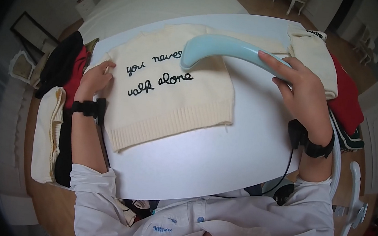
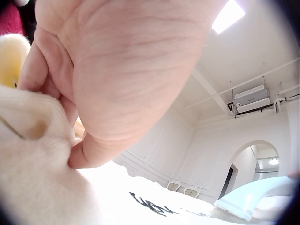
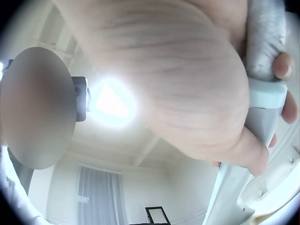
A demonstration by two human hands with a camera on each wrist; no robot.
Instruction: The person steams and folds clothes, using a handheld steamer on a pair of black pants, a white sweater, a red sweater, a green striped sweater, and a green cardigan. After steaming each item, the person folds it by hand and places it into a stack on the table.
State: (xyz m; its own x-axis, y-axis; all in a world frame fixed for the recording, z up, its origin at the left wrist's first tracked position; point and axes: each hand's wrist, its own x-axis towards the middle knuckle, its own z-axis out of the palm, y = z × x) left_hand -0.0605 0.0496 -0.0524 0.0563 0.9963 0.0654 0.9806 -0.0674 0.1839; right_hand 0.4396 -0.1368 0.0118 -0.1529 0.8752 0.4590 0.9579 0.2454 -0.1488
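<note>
Cream sweater (image 1: 167,102) lay flat on the white table (image 1: 184,163); our left hand (image 1: 96,79) pinched its edge, right hand (image 1: 304,91) gripped the blue steamer (image 1: 224,48) over its front. Steaming pass, we judged; next stroke needed fabric held taut.

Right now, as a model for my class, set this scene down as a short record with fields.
Left hand: grips one side of the cream sweater
Right hand: holds the pale blue steamer
Steamer: over the sweater; contact unclear
Sweater: spread on the white table
Lettering: dark, partly covered by steamer
Sides: left clothes, right clothes
</note>
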